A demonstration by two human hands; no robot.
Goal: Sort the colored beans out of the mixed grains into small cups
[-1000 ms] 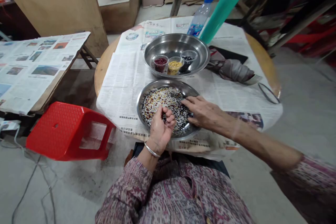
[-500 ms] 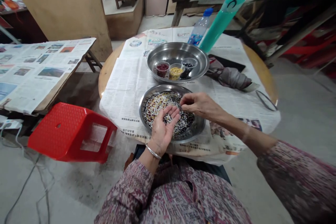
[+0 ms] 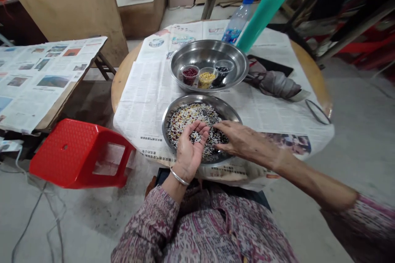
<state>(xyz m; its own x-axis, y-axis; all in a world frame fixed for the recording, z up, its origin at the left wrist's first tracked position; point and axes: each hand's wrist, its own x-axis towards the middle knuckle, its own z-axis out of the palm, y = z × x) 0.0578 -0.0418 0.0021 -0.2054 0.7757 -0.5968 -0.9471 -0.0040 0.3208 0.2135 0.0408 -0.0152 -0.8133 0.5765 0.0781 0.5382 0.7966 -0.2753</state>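
Observation:
A steel bowl [image 3: 166,133] near me holds a loose mix of small white, black, yellow and dark red grains [image 3: 188,117]. My left hand [image 3: 191,146], a silver bangle at its wrist, is cupped palm up above the near part of this mix. Its fingers curl loosely, with the thumb apart; I make out nothing in the palm. From the right, my right hand [image 3: 239,137] reaches over the bowl's rim, palm down. Its thumb and forefinger are spread apart close to the black and white grains, and the fingertips are partly hard to see.
Behind stands a larger steel bowl [image 3: 208,47] with clear cups of red [image 3: 190,74], yellow [image 3: 206,79] and black [image 3: 222,70] grains. A bottle [image 3: 237,20], a teal upright object [image 3: 268,12] and a folded grey umbrella [image 3: 274,83] share the newspaper-covered table [image 3: 138,102]. A red stool [image 3: 77,152] is at left.
My right hand first pinched above the mix near my left palm, then lowered to the grains with thumb and forefinger parted. My left hand uncurled, then cupped again slightly. The camera view tilted and came back.

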